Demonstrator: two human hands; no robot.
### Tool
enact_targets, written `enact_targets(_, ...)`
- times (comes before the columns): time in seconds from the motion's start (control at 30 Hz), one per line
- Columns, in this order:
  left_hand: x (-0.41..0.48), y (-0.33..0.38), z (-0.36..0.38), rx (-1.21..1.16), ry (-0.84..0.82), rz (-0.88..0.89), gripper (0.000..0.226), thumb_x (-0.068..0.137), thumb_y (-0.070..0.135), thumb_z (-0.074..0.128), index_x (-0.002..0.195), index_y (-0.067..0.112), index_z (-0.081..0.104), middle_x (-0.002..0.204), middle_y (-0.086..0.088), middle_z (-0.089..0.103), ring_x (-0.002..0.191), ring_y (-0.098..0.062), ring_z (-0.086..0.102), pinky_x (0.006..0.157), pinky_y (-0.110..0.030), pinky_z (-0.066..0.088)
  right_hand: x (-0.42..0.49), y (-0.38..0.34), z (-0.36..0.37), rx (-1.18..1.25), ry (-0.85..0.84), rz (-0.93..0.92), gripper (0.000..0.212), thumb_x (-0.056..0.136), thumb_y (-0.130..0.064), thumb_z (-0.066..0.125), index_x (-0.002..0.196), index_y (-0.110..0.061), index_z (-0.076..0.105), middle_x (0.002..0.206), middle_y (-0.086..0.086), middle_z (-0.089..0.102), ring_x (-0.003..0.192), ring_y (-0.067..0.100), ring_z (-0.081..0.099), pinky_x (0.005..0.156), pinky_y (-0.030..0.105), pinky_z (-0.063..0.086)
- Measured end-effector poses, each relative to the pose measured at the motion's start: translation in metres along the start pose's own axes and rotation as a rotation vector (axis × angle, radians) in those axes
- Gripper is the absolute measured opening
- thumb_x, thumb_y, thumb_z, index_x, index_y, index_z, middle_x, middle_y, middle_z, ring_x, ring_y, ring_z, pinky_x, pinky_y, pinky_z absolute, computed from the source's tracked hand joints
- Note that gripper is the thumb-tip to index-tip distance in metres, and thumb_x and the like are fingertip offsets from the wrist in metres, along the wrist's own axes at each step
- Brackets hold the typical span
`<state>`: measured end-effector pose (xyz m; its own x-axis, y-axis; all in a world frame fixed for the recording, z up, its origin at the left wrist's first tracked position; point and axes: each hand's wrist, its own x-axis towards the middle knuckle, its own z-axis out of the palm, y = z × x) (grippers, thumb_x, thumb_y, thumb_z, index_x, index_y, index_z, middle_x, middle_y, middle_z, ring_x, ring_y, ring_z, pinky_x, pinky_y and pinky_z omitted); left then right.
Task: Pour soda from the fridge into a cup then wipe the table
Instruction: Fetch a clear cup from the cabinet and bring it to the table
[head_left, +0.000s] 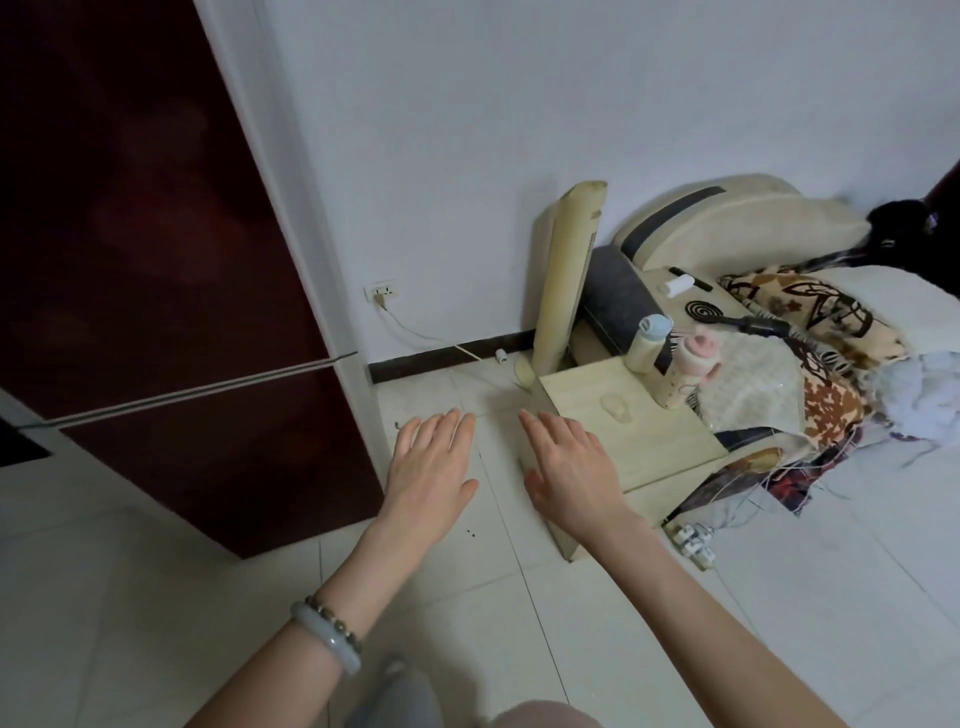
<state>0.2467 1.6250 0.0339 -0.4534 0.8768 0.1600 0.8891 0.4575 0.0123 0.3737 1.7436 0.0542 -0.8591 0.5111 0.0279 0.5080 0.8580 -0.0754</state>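
Both hands are held out flat, palms down, fingers straight and holding nothing. The left hand (426, 462) is over the floor beside the fridge (156, 260), whose dark red doors are closed; the right hand (571, 467) is at the left edge of the table (660, 447). A small puddle (615, 408) lies mid-table, and a blue-capped bottle (647, 343) and a pink-capped bottle (685, 371) stand along the far edge.

Both arms stretched forward, palms down. Left hand (428, 470) flat, fingers straight and together; right hand (571, 470) the same. Both hold nothing.
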Motion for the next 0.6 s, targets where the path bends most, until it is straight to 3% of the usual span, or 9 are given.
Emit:
enact_targets(0.13,0.057,-0.028,0.012,-0.005,-0.027,0.072,0.077,0.085,0.043,0.059,0.147,0.014,0.023,0.151,-0.002,0.031,0.137,-0.019,0.029,0.114,-0.037,0.012,0.053,0.003,0.005,0.012,0.005,0.071,0.063,0.086,-0.022,0.051,0.144,-0.016,0.026,0.141,0.005,0.039,0.126,0.026,0.038,0.100,0.034,0.034)
enact_targets(0.3,0.137,-0.063,0.025,-0.030,0.048,0.212,0.076,0.064,0.035,0.082,0.129,0.008,0.053,0.125,-0.008,0.059,0.113,-0.025,0.056,0.101,-0.042,0.038,0.120,0.007,0.012,0.029,0.025,0.203,0.063,0.087,-0.018,0.047,0.145,-0.016,0.023,0.143,0.005,0.037,0.128,0.025,0.037,0.100,0.033,0.033)
enact_targets(0.6,0.270,-0.100,0.031,0.000,0.020,0.527,0.074,0.082,0.040,0.065,0.142,0.013,0.031,0.146,-0.004,0.039,0.133,-0.021,0.036,0.111,-0.038,0.019,0.206,0.013,0.009,0.030,0.075,0.499,0.061,0.085,-0.016,0.048,0.143,-0.015,0.028,0.139,0.006,0.042,0.126,0.027,0.040,0.100,0.033,0.035)
